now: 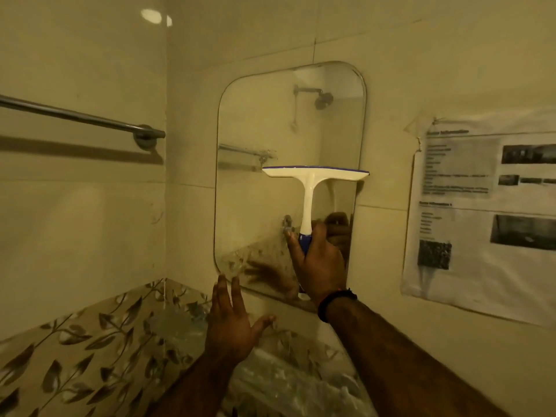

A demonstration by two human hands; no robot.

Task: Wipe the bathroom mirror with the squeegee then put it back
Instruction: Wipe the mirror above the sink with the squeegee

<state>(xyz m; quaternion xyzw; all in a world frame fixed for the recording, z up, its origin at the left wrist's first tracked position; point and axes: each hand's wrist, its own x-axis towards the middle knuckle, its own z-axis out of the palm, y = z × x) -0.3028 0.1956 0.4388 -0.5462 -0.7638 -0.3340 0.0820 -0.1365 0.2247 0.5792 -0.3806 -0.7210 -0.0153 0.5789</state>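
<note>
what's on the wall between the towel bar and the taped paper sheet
In the head view, the mirror hangs between the towel bar and the paper sheet, with the squeegee held against it by the right hand.

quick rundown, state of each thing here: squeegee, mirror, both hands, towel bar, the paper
squeegee: held upright, blade at mirror mid-height
mirror: smudged along the bottom
right hand: shut on squeegee handle
left hand: open, empty
towel bar: bare
paper: taped to wall

We see cream tiled walls (391, 40), a towel rail (75, 115) left of the corner, leaf-patterned tiles (90, 341) below it, a taped notice (481, 212) far right.
</note>
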